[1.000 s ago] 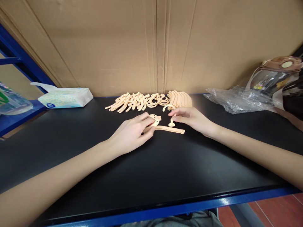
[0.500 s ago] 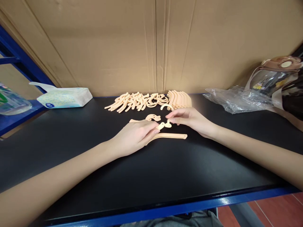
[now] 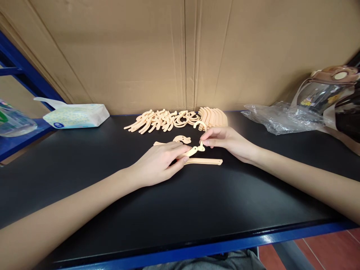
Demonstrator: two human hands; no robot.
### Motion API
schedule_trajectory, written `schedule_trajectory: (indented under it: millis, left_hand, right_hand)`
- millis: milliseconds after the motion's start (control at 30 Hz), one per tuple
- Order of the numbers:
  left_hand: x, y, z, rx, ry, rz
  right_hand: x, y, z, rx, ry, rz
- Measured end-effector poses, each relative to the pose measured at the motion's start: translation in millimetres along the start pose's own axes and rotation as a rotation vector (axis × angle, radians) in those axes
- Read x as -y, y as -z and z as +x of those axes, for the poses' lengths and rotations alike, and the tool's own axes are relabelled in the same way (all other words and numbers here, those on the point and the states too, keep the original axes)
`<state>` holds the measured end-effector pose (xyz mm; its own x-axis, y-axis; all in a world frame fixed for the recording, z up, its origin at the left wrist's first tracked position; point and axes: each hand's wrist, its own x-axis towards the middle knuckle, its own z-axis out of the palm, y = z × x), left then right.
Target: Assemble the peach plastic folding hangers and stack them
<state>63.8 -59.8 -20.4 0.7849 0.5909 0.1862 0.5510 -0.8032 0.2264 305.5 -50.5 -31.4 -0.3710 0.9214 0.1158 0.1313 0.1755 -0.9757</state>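
Between finger and thumb, my left hand [image 3: 159, 163] pinches a cream plastic arm [image 3: 192, 151] with a hole in its rounded end. My right hand [image 3: 223, 138] is closed on a cream plastic hook [image 3: 201, 148], its curve upward and its round foot low, close beside the arm's holed end. Whether the two parts touch I cannot tell. Below them on the table lies a longer plastic bar [image 3: 205, 161], partly covered by my left hand. A curved plastic piece with holes [image 3: 182, 139] rests just beyond that hand, near the tip of another piece [image 3: 158, 143].
Along the back lie a pile of slim plastic arms [image 3: 146, 122], several hooks [image 3: 181, 120] and a neat row of wider bars [image 3: 213, 118]. A tissue pack [image 3: 78, 115] sits back left. Crumpled clear plastic [image 3: 277, 118] and a drinking bottle [image 3: 322, 93] stand at right.
The hook has turned more upright in my right hand and shifted slightly right. More of the arm shows past my left fingers, reaching toward the hook's foot.
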Motion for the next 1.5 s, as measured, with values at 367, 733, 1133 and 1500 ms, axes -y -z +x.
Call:
schedule_trajectory:
  millis: [367, 733, 1133, 1500]
  left_hand:
    - [2.1, 0.1, 0.2, -0.027, -0.090, 0.043]
    - [6.6, -4.9, -1.5, -0.093, -0.091, 0.061]
    - [7.2, -5.4, -0.2, -0.085, -0.083, 0.091]
    - [6.1, -5.4, -0.1, -0.185, -0.175, 0.190]
  right_hand:
    - [0.5, 2.0, -1.9, 0.073, 0.003, 0.011]
    - [0.2, -0.3, -1.2, 0.053, 0.004, -0.022]
    - [-0.1, 0.8, -0.4, 0.038, -0.016, 0.026]
    - [4.5, -0.7, 0.4, 0.023, -0.017, -0.082]
